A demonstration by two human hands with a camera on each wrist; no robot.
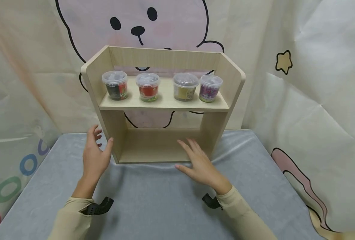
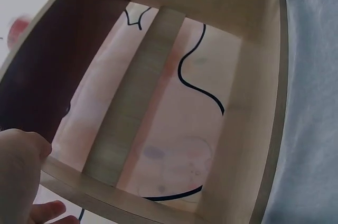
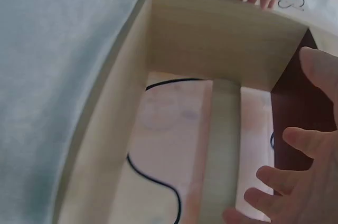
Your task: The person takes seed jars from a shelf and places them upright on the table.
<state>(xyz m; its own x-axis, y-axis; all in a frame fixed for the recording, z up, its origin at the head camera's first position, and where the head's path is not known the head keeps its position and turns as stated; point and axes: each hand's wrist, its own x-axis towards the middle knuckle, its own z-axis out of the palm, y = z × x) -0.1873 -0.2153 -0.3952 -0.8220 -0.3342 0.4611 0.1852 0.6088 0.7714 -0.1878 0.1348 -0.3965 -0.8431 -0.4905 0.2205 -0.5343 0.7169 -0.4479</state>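
Hovering low, the right hand (image 1: 200, 166), fingers spread, has the wooden shelf (image 1: 162, 109) at eleven o'clock; the left hand (image 1: 95, 156), also splayed, looks nearer, just beside the side panel (image 1: 115, 135), shelf at two! Its long axis runs nine to three across the desk (image 1: 153, 200), four lidded tubs (image 1: 148, 89) on the upper tier (image 1: 166, 96).

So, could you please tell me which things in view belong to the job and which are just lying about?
Likely the job:
wooden shelf, nearest the left hand and right hand
four lidded tubs, on its upper level

Just surroundings:
grey-blue cloth, under the shelf
printed backdrop, behind and beside it
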